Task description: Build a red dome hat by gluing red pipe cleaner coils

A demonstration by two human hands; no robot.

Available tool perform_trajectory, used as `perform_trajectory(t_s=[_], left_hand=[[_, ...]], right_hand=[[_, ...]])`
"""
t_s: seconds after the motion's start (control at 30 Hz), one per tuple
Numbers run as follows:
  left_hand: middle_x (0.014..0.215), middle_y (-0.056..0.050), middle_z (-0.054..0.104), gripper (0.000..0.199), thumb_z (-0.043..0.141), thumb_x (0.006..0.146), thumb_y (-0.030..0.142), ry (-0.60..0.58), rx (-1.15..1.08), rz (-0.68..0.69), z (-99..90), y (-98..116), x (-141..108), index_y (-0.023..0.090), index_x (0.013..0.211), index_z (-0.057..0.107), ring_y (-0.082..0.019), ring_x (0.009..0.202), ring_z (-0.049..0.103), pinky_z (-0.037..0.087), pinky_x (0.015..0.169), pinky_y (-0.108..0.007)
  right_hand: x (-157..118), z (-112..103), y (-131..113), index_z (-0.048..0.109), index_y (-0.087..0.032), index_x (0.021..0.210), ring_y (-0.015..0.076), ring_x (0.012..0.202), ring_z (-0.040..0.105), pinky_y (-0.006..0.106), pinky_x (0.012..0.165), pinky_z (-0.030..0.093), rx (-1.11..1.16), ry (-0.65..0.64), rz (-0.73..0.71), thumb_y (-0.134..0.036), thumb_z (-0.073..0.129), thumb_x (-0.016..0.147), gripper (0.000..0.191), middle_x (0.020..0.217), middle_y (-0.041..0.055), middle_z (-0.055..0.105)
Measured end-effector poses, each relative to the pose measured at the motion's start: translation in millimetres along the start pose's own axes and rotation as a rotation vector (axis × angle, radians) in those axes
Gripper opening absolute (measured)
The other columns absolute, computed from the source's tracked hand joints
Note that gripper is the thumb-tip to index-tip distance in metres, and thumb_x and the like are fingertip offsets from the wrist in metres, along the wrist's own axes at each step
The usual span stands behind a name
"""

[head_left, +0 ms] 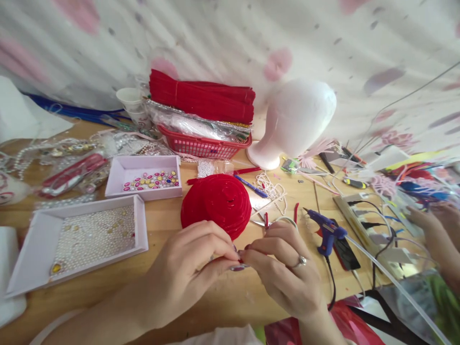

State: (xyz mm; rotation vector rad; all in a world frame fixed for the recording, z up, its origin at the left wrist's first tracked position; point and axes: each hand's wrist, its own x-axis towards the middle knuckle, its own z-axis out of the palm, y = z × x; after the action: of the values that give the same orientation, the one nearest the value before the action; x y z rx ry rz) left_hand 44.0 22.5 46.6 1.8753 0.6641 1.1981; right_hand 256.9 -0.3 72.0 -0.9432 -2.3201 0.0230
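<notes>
Hands [240,256] pinched together, red coiled piece [217,203] just beyond

Both forearms are extended forward; the left hand [201,256] and right hand [283,266] are brought together, palms down, with fingers bent and fingertips pinched close.

Glue gun [326,232] lies left of the power strip [359,230].

Place: a small craft workshop
Worktop [161,223]: wooden, crowded with supplies
Tools: blue glue gun [326,231], scissors [259,223], power strip [354,223]
Materials: trays of pearl beads [93,235] and gems [151,181], red stems [201,98] in a basket [204,146]
Display: white foam head [298,117]
</notes>
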Motion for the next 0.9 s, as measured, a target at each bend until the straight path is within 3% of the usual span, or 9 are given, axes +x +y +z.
perform_trajectory(t_s=[0.27,0.37,0.47,0.53,0.6,0.73,0.9], left_hand=[[0.083,0.001,0.070,0.010,0.067,0.088,0.010,0.083,0.016,-0.070,-6.8,-12.5,18.0,0.019,0.083,0.068,-0.009,0.079,0.067,0.053,0.074,-0.017],[0.094,0.000,0.071,0.010,0.063,0.091,0.012,0.145,0.095,-0.083,-7.9,-23.8,26.1,0.020,0.090,0.069,-0.011,0.092,0.067,0.053,0.087,-0.022],[0.127,-0.008,0.063,0.029,0.064,0.092,0.021,0.209,0.298,-0.083,-3.0,-38.2,26.9,0.021,0.121,0.062,-0.019,0.123,0.057,0.043,0.110,-0.036],[0.147,-0.013,0.049,0.059,0.070,0.088,0.030,0.148,0.421,-0.102,1.8,-48.5,24.9,0.020,0.141,0.045,-0.026,0.139,0.043,0.035,0.118,-0.046],[0.155,-0.015,0.040,0.077,0.072,0.085,0.036,0.061,0.485,-0.114,5.8,-57.6,23.0,0.019,0.149,0.032,-0.028,0.145,0.034,0.030,0.120,-0.051],[0.152,-0.015,0.043,0.085,0.073,0.082,0.041,0.008,0.521,-0.153,7.8,-65.5,21.8,0.019,0.150,0.027,-0.030,0.142,0.038,0.033,0.118,-0.052],[0.144,-0.016,0.049,0.083,0.073,0.079,0.044,0.012,0.583,-0.157,10.9,-51.4,14.9,0.015,0.146,0.032,-0.032,0.134,0.044,0.038,0.113,-0.054]], right_hand=[[16.1,-2.1,20.5,0.064,-0.021,0.105,0.0207,0.087,0.057,0.041,0.080,0.048,0.002,-0.034,0.031,-0.007,0.058,0.092,0.020,0.091,0.0049,0.071],[27.9,-1.5,36.7,0.064,-0.019,0.102,0.0206,0.087,0.059,0.038,0.077,0.049,-0.040,-0.099,0.020,-0.008,0.059,0.092,0.016,0.093,0.0068,0.070],[38.3,-0.9,51.3,0.063,-0.016,0.101,0.0208,0.086,0.061,0.036,0.076,0.050,-0.121,-0.188,-0.010,-0.006,0.053,0.094,0.016,0.095,0.0092,0.071],[43.4,-0.9,58.3,0.064,-0.015,0.101,0.0211,0.083,0.062,0.035,0.075,0.050,-0.187,-0.236,-0.037,-0.005,0.048,0.096,0.019,0.093,0.0098,0.071],[47.6,-1.3,62.1,0.066,-0.013,0.100,0.0216,0.080,0.062,0.035,0.072,0.050,-0.220,-0.284,-0.059,-0.005,0.045,0.096,0.022,0.089,0.0106,0.071],[54.2,-3.9,61.6,0.069,-0.010,0.098,0.0216,0.082,0.063,0.033,0.071,0.052,-0.178,-0.349,-0.080,-0.002,0.044,0.095,0.027,0.087,0.0113,0.070],[54.5,-10.1,52.8,0.070,-0.010,0.098,0.0199,0.077,0.061,0.034,0.069,0.051,-0.113,-0.375,-0.104,-0.004,0.049,0.094,0.022,0.082,0.0097,0.070]])
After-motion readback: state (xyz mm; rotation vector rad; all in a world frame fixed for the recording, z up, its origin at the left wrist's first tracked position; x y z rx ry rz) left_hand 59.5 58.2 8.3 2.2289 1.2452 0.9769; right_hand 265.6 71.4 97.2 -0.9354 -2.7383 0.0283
